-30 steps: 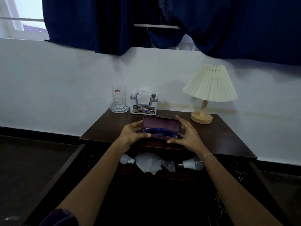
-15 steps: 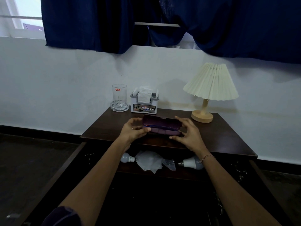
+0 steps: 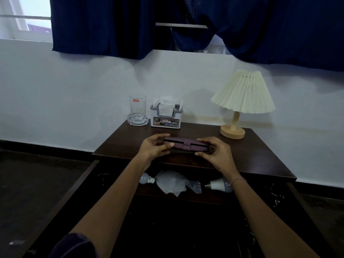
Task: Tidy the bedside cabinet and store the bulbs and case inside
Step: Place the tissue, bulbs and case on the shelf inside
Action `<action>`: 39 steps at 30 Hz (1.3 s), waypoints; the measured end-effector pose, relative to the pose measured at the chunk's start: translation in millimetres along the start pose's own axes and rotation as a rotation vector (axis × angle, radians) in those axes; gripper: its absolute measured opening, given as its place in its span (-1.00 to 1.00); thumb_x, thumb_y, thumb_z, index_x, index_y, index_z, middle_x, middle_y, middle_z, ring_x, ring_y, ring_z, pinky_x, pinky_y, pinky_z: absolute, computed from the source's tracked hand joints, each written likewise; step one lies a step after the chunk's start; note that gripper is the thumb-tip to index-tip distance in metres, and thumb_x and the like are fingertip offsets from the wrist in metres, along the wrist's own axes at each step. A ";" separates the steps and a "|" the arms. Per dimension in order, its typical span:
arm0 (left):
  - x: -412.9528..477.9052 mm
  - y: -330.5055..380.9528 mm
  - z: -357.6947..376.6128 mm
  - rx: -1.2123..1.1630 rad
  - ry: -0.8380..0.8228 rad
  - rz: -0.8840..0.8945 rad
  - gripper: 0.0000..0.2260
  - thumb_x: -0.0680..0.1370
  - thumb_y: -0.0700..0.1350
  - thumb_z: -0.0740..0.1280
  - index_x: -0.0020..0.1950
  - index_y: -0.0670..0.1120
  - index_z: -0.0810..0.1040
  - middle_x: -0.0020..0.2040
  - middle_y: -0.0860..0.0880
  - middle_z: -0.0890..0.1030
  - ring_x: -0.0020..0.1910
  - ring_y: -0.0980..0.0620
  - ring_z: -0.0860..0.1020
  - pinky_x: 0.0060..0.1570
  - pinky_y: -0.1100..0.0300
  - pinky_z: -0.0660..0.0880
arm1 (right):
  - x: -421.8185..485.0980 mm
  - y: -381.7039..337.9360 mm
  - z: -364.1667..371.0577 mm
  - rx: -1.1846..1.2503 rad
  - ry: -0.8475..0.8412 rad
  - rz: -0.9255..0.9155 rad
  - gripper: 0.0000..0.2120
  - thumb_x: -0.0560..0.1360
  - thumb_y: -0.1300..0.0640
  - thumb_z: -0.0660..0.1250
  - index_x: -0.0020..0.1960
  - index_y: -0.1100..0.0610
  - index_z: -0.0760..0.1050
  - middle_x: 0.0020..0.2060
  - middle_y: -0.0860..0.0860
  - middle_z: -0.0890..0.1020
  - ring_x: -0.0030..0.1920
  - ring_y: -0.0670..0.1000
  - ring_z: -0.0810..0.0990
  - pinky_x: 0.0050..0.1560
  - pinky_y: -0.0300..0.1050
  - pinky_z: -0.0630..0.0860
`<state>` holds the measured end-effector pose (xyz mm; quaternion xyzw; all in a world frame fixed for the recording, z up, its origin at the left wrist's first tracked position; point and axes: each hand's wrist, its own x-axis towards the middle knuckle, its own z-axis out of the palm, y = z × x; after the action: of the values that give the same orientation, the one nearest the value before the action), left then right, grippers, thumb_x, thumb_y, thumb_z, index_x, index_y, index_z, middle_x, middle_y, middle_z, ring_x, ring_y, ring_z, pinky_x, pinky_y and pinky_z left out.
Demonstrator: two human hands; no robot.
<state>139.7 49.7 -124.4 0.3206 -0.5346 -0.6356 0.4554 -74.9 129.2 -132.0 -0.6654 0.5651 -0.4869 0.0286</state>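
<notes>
Both hands, left [image 3: 153, 148] and right [image 3: 216, 154], grip the ends of the shut case [image 3: 186, 145] over the desk [image 3: 260, 159]; two bulbs [image 3: 146, 180] lie below

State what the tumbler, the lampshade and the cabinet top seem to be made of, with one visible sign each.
Tumbler: clear glass, probably; the wall shows through it. Lampshade: cream paper or fabric, matt; crisp pleats. Cabinet top: dark wood or veneer, slightly glossy; it carries a soft sheen.
</notes>
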 end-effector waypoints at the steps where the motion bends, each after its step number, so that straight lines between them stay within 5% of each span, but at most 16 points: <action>1: 0.2 -0.2 0.2 0.004 -0.002 0.001 -0.75 0.40 -0.33 0.44 -0.01 -0.04 0.60 -0.04 -0.11 0.57 -0.08 0.01 0.59 -0.27 0.30 0.61 | 0.0 -0.2 -0.1 0.006 0.000 0.002 -0.57 0.24 0.18 0.56 0.08 0.07 0.59 -0.01 -0.01 0.61 0.04 -0.08 0.58 0.13 -0.13 0.54; 6: 0.3 -2.3 0.3 0.012 0.001 0.031 -0.78 0.39 -0.34 0.43 -0.09 -0.04 0.61 -0.06 -0.11 0.57 -0.08 0.00 0.60 -0.24 0.30 0.62 | -0.7 -2.8 -0.5 0.025 0.001 0.014 -0.57 0.23 0.21 0.56 0.08 0.10 0.59 -0.04 -0.01 0.61 0.02 -0.07 0.59 0.11 -0.30 0.52; 22: -23.5 -6.8 3.5 0.196 0.069 0.181 -0.81 0.38 -0.30 0.46 -0.12 -0.03 0.60 -0.15 -0.07 0.63 -0.13 0.01 0.60 -0.12 0.33 0.60 | -17.0 -12.7 -6.6 0.017 0.043 -0.025 -0.63 0.25 0.18 0.55 0.04 0.09 0.62 -0.06 0.04 0.65 -0.01 -0.04 0.60 0.08 -0.17 0.54; 30: -79.3 -12.0 1.0 0.379 0.002 0.326 -0.70 0.29 -0.34 0.51 -0.04 -0.10 0.61 -0.10 0.03 0.65 -0.15 0.31 0.62 -0.10 0.46 0.50 | -86.7 -25.2 -7.6 -0.096 0.208 -0.114 -0.65 0.25 0.12 0.55 0.02 0.02 0.60 -0.04 -0.08 0.62 0.02 -0.06 0.47 0.06 -0.35 0.38; 39: -89.0 -83.6 -15.0 0.438 -0.024 0.192 -0.65 0.25 -0.38 0.53 -0.11 -0.03 0.58 -0.06 0.01 0.64 -0.12 0.29 0.63 -0.09 0.44 0.51 | -131.9 11.1 12.9 -0.236 -0.011 -0.087 -0.65 0.30 0.11 0.52 0.06 0.01 0.57 -0.02 -0.09 0.62 0.04 -0.09 0.48 0.08 -0.35 0.37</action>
<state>167.2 127.1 -216.1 0.3521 -0.6931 -0.4620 0.4268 -59.2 221.5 -226.5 -0.6908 0.5887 -0.4142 -0.0679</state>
